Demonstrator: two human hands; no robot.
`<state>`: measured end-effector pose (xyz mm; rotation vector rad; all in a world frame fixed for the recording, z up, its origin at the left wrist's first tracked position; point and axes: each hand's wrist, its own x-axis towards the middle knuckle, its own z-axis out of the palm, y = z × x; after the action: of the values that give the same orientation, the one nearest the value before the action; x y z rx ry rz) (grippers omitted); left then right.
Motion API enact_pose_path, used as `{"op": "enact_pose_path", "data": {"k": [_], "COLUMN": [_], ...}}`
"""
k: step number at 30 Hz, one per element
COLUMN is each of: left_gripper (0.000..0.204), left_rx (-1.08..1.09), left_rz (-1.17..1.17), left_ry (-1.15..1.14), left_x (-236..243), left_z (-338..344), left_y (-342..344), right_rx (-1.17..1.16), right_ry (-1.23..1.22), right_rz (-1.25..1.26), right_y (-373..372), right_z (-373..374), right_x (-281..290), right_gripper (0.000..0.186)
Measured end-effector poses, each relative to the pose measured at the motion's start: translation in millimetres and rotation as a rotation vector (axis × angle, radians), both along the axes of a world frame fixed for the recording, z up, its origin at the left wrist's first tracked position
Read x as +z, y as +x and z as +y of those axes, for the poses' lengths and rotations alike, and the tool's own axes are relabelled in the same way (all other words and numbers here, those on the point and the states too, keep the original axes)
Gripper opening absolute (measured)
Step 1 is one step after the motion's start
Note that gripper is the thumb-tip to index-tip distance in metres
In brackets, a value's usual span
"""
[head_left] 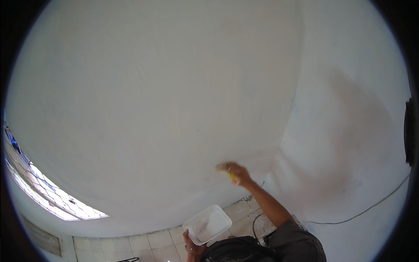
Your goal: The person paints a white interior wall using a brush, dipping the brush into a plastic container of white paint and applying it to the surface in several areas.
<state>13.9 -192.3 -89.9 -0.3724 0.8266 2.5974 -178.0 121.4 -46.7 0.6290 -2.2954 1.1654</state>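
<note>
My left hand grips the near left rim of a white rectangular plastic tub, tilted so its inside shows. A whitish-grey patch lies in the tub's bottom; whether it is paint I cannot tell. My right hand is closed round the yellow handle of a paintbrush, partly smeared by motion. Its pale bristles point left, close to the lower part of the off-white wall. Whether they touch the wall is not visible.
A second white wall meets the first at a corner on the right, with a cable along it. At left is a bright window with a grille. Pale floor tiles lie below. A dark object sits at the right rim.
</note>
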Motion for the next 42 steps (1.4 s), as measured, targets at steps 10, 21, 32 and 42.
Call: {"op": "enact_pose_path", "data": {"k": [10, 21, 32, 42], "left_gripper": [0.074, 0.073, 0.069, 0.061], "left_rx": [0.015, -0.033, -0.056, -0.058], "left_rz": [0.011, -0.065, -0.031, -0.042], "left_ry": [0.01, -0.147, -0.099, -0.044], "left_x": [14, 1, 18, 17], "left_z": [17, 22, 37, 55], "left_y": [7, 16, 6, -6], "right_rx": [-0.315, -0.192, -0.412, 0.112], "right_ry": [-0.238, -0.253, -0.652, -0.052], "right_rz": [0.472, -0.062, -0.3, -0.201], "right_y": [0, 113, 187, 197], "right_z": [36, -15, -24, -56], "right_x": [48, -137, 13, 55], "right_gripper": [0.031, 0.043, 0.022, 0.049]}}
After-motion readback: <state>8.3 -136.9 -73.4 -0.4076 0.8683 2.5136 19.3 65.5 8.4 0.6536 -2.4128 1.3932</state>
